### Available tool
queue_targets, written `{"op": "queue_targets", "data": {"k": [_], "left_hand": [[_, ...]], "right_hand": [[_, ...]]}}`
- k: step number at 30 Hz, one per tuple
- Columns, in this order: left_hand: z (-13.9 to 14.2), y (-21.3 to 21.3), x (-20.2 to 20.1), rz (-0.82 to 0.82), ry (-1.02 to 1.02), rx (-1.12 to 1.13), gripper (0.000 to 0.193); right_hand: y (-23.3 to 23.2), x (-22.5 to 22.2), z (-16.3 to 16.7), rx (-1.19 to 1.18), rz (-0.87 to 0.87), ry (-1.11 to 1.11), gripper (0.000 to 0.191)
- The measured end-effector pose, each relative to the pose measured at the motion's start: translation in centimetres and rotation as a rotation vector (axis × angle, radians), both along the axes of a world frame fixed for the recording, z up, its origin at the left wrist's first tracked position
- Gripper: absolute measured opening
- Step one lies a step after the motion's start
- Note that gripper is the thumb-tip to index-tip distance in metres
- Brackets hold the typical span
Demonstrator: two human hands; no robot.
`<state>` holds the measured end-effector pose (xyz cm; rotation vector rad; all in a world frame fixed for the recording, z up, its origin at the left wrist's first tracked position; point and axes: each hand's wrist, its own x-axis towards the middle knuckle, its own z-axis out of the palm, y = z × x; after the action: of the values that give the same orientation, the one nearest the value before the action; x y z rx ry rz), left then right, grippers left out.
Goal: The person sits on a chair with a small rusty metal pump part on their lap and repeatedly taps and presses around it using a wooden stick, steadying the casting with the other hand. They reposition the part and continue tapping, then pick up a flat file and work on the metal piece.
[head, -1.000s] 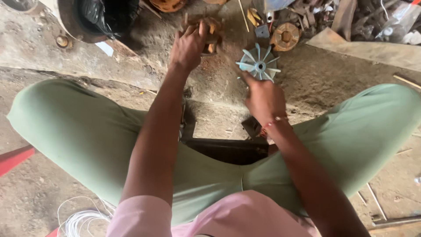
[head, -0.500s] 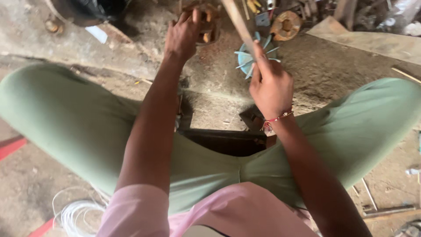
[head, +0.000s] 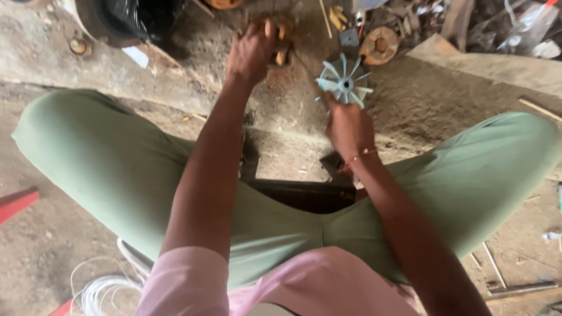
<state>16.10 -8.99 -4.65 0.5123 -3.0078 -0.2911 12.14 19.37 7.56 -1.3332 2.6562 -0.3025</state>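
Note:
My left hand (head: pixel 252 51) reaches far forward and closes over a rusty brown part (head: pixel 282 36) with yellowish bits, lying on the dirt floor. My right hand (head: pixel 349 126) sits just below a light-blue plastic fan wheel (head: pixel 344 85) with several blades. Its fingertips pinch the wheel's lower edge, and the wheel faces up towards me. Both arms stretch out between my knees in green trousers. Most of the rusty part is hidden under my left hand.
A dark low stool (head: pixel 304 194) shows between my legs. A black bag in a round container (head: pixel 140 17) stands at the back left, and a round rusty part (head: pixel 380 44) at the back. A wooden plank (head: pixel 486 67) lies right, white wire coil (head: pixel 99 289) and red bar (head: pixel 17 202) left.
Half a second ago my right hand was raised with a thin wooden stick over the fan wheel; now the stick is gone from view and the hand is below the wheel again.

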Motion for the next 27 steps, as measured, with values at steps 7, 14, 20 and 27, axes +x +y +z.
{"op": "queue_targets", "data": {"k": [7, 14, 20, 27], "left_hand": [[-0.1, 0.0, -0.5, 0.059, -0.212, 0.121, 0.08], [-0.6, -0.2, -0.6, 0.027, -0.152, 0.035, 0.087], [-0.3, 0.0, -1.1, -0.025, 0.012, -0.073, 0.087], [0.0, -0.3, -1.5, -0.016, -0.08, -0.092, 0.098]], "right_hand": [[-0.6, 0.2, 1.4, -0.139, -0.018, 0.158, 0.059], [-0.3, -0.1, 1.4, -0.046, -0.032, 0.076, 0.073], [-0.5, 0.0, 0.9, 0.113, -0.056, -0.021, 0.066], [-0.3, -2.6, 3.4, -0.131, -0.149, -0.108, 0.055]]}}
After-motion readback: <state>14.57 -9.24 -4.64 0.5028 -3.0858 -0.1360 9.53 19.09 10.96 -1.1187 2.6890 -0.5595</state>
